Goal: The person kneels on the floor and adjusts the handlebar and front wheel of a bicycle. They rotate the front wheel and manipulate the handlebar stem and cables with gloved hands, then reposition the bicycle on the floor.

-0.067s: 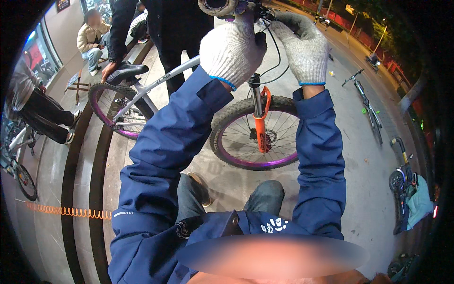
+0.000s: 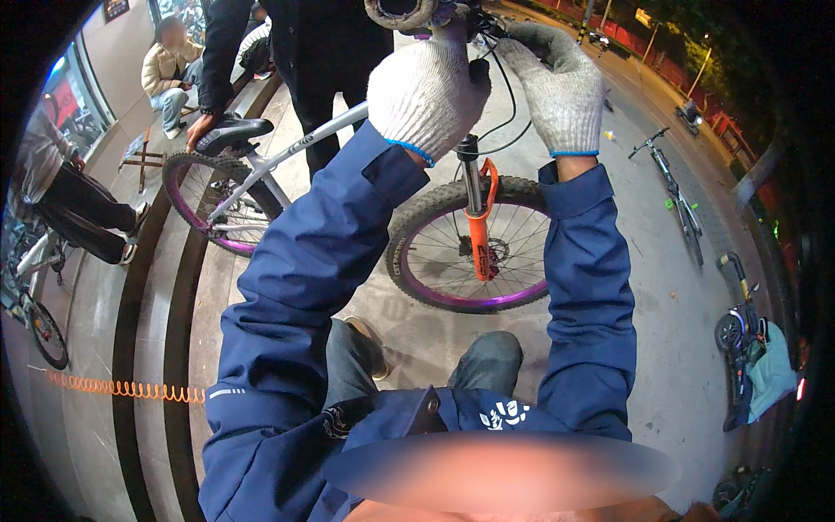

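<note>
Night; pavement [image 2: 661, 304] brightly lit, shadows soft; steps [image 2: 155, 365] bowed by fisheye; black rim; bottom oval blurred.

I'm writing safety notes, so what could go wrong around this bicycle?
The gloved right hand could snag on the nearby cables. If the other person's hand at the saddle slips, the bicycle may tip. The orange coil stretched across the steps might trip someone.

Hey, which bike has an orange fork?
The silver bike in front of you, with purple rims; the far-left bike and the right-hand bike show no orange fork.
</note>
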Available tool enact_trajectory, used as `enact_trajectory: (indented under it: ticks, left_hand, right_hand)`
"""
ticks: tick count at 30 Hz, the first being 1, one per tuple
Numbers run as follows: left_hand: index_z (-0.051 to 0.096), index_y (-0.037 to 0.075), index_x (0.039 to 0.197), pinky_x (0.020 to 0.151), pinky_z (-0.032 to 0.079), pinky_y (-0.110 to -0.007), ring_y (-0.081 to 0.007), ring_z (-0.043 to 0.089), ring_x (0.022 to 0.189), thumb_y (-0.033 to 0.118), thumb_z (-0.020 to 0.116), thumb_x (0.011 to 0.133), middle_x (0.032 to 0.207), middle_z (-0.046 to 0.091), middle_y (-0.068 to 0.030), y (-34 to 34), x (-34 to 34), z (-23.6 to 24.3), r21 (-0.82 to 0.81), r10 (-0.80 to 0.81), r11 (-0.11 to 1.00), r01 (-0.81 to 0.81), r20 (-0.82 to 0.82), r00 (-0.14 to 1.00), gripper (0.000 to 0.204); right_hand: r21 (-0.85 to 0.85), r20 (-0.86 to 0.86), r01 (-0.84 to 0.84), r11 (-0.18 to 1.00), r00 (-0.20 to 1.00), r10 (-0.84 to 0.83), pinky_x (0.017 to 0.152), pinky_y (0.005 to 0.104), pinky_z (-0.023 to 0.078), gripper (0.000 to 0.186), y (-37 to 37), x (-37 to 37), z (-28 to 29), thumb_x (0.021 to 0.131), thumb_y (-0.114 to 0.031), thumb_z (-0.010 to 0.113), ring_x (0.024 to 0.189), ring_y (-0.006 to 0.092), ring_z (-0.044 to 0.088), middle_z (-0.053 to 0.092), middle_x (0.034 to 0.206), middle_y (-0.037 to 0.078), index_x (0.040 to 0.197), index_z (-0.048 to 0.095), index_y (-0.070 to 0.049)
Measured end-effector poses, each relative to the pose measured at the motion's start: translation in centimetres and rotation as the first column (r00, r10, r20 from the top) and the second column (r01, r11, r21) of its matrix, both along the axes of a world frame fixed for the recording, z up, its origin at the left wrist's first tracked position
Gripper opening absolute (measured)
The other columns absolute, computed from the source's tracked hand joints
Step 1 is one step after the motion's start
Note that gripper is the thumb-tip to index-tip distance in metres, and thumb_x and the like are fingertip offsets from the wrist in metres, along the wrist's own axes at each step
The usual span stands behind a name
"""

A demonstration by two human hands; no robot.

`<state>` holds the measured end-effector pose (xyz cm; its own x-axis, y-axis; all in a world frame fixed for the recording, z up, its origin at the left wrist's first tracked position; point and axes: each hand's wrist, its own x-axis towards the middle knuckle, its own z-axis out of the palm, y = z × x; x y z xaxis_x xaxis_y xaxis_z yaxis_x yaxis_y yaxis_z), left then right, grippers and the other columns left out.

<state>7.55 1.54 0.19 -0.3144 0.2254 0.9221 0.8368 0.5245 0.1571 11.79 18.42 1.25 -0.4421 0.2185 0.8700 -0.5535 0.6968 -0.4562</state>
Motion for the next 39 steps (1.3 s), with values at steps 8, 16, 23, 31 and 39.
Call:
enact_trajectory:
  ticks: [8,16,23,31,39]
  left_hand:
    - [0.055,0.003,0.130,0.054,0.058,-0.044,-0.0362,0.071,0.063,0.027,0.072,0.088,0.074,0.070,-0.0172,0.4,-0.3,-0.2,0.024,-0.011,1.000,0.011,0.018,1.000,0.051]
    - [0.053,0.004,0.132,0.053,0.057,-0.044,-0.0361,0.070,0.061,0.026,0.072,0.088,0.071,0.069,-0.0165,0.5,-0.5,-0.4,0.003,-0.021,1.000,0.020,0.052,0.998,0.052]
    - [0.051,0.006,0.137,0.055,0.058,-0.044,-0.0359,0.071,0.063,0.025,0.070,0.090,0.071,0.071,-0.0148,-0.2,0.1,-0.5,0.003,-0.044,0.999,0.044,0.087,0.995,0.054]
    - [0.058,0.016,0.137,0.063,0.060,-0.036,-0.0249,0.074,0.071,0.012,0.073,0.088,0.089,0.075,-0.0092,-0.9,0.6,-2.6,0.119,-0.304,0.947,0.299,0.019,0.953,0.052]
    - [0.064,0.011,0.128,0.064,0.058,-0.036,-0.0240,0.072,0.070,0.016,0.073,0.089,0.083,0.073,-0.0088,-0.7,0.4,-3.7,0.159,-0.343,0.930,0.330,0.061,0.937,0.040]
  right_hand:
    - [0.008,0.008,-0.009,1.000,1.000,0.009,0.095,0.0312,0.055,0.027,0.0,-0.1,-0.1,0.091,-0.012,0.079,0.100,0.0157,0.071,0.077,0.109,0.008,0.116,0.074,-0.001]
    - [0.069,0.040,0.087,0.994,0.995,-0.089,0.094,0.0314,0.055,0.030,0.1,0.2,-0.1,0.092,-0.014,0.079,0.101,0.0152,0.071,0.077,0.110,0.009,0.119,0.074,-0.001]
    - [0.033,-0.061,-0.003,0.999,0.998,0.005,0.092,0.0304,0.055,0.022,-0.1,0.1,0.3,0.096,-0.014,0.075,0.100,0.0151,0.071,0.077,0.106,0.008,0.115,0.073,-0.001]
    - [0.169,-0.093,-0.035,0.985,0.994,0.052,0.087,0.0347,0.055,0.018,-1.3,-0.3,7.8,0.103,-0.010,0.057,0.095,0.0186,0.069,0.075,0.102,0.015,0.114,0.059,0.005]
    - [0.439,0.095,0.079,0.895,0.987,-0.133,0.085,0.0421,0.056,0.028,-2.6,-0.7,11.2,0.105,-0.020,0.052,0.096,0.0314,0.074,0.076,0.097,0.020,0.114,0.059,0.005]
